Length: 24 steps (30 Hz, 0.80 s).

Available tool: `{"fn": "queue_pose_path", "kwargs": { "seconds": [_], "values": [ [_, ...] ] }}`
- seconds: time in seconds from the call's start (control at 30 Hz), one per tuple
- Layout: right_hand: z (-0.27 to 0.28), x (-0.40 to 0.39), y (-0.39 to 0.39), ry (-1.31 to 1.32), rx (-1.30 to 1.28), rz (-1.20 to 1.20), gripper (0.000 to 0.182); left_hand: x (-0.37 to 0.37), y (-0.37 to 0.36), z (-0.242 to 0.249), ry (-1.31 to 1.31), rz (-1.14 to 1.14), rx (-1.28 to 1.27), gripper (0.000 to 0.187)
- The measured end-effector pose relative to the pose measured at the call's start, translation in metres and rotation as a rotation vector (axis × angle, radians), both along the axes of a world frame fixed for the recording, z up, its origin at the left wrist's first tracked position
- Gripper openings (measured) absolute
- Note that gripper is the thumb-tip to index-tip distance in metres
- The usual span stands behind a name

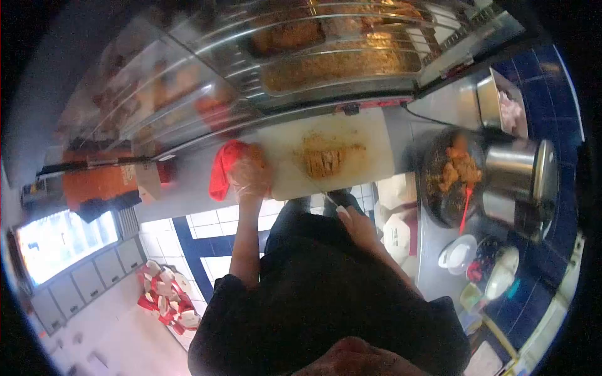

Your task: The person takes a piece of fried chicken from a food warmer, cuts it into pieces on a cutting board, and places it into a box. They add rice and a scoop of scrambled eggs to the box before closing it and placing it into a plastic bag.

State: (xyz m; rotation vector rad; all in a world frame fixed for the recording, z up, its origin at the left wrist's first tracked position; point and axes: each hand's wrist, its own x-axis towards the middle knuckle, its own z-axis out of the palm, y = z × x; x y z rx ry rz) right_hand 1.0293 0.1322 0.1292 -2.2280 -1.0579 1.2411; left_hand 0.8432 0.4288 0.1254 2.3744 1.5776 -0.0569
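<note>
A white cutting board (369, 141) lies on the counter in front of me, stained with brown sauce and crumbs. Near its middle sits a piece of browned meat (325, 163) cut into strips. At the board's left edge my left hand (252, 172), in a clear plastic glove, is closed on a red cloth (221, 174); its fingers are blurred. My right hand (356, 227) grips the white handle of a knife (342, 211) at the board's near edge. The knife's thin blade points toward the board, its tip hard to make out.
Beyond the board stands a glass display case (251, 109) with trays of food. On the right are a pan (433, 203) of orange-brown food with a red utensil (465, 210), a steel pot (511, 182) and a metal container (488, 103). Red-and-white boxes (168, 296) are piled lower left.
</note>
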Motion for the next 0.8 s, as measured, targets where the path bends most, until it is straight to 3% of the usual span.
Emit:
{"fn": "queue_pose_path", "kwargs": {
  "seconds": [0.1,0.17,0.27,0.3,0.37,0.4,0.5,0.53,0.6,0.67,0.7,0.77,0.8],
  "values": [
    [0.009,-0.018,-0.001,-0.008,-0.036,-0.139,0.045,0.004,-0.004,-0.010,0.022,0.059,-0.012,0.045],
    [0.004,-0.029,-0.006,-0.040,-0.038,-0.280,0.044,0.003,-0.011,-0.006,-0.118,0.041,-0.024,0.049],
    [0.002,-0.037,-0.010,-0.081,-0.030,-0.455,0.044,-0.013,-0.008,-0.048,-0.202,-0.162,0.152,0.053],
    [-0.002,-0.038,-0.011,-0.086,-0.026,-0.471,0.044,-0.012,-0.009,-0.046,-0.227,-0.228,0.213,0.055],
    [-0.013,-0.035,-0.016,-0.215,0.033,-0.495,0.046,0.009,-0.018,0.016,-0.330,-0.215,0.049,0.036],
    [-0.017,-0.032,-0.017,-0.216,-0.017,-0.488,0.045,0.012,-0.022,0.014,-0.332,-0.227,0.051,0.036],
    [-0.027,-0.036,-0.025,-0.286,0.219,-0.398,0.044,0.026,-0.031,0.001,-0.264,-0.441,0.095,0.043],
    [-0.021,-0.038,-0.021,-0.187,0.191,-0.528,0.043,0.037,-0.036,-0.002,-0.265,-0.537,0.078,0.047],
    [-0.011,-0.047,-0.020,-0.161,0.215,-0.559,0.044,0.041,-0.048,-0.015,-0.255,-0.630,0.049,0.051],
    [-0.003,-0.051,-0.017,-0.143,0.239,-0.596,0.045,0.049,-0.051,-0.032,-0.505,-0.891,0.421,0.053],
    [0.000,-0.053,-0.014,-0.148,0.228,-0.597,0.045,0.051,-0.050,-0.026,-0.508,-0.896,0.419,0.053],
    [0.005,-0.059,-0.010,-0.151,0.212,-0.598,0.045,0.049,-0.048,-0.015,-0.488,-0.693,0.035,0.061],
    [0.007,-0.060,-0.009,-0.116,0.219,-0.569,0.045,0.046,-0.045,-0.007,-0.490,-0.697,0.036,0.061]
  ]
}}
